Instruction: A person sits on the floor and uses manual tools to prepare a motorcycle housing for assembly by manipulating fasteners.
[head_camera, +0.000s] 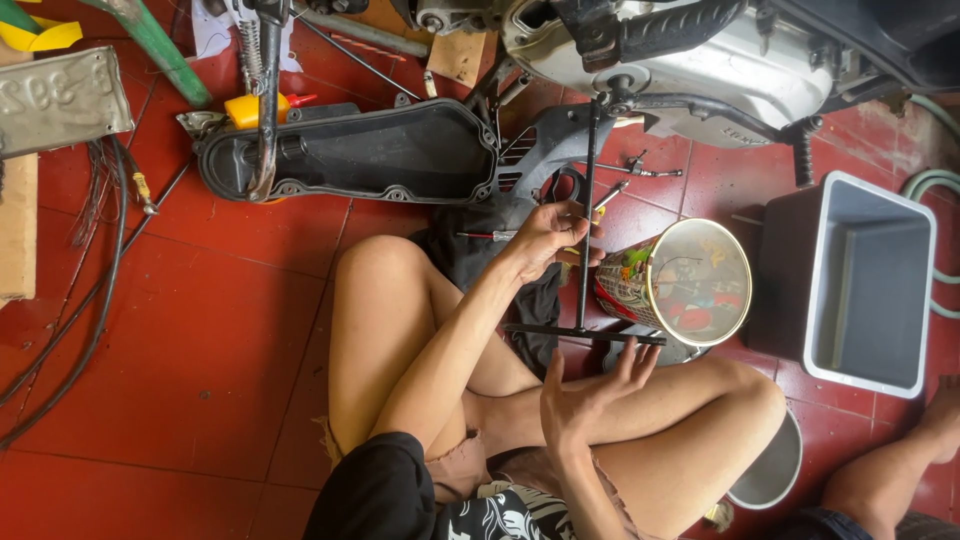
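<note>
A long black T-handle wrench (587, 200) stands on a bolt of the silver scooter engine casing (700, 70). My left hand (545, 238) is closed around the wrench's shaft about halfway along. My right hand (585, 395) is spread below, its fingertips touching the wrench's crossbar (560, 331) without closing on it. I sit cross-legged on the red tile floor, and my knees frame both hands.
A black plastic engine cover (350, 150) lies to the left. A round tin of tools (690, 280) and a grey plastic bin (865, 280) stand to the right, a metal bowl (775, 470) by my knee. Cables (90, 300) trail at far left. Another person's leg (900, 470) is bottom right.
</note>
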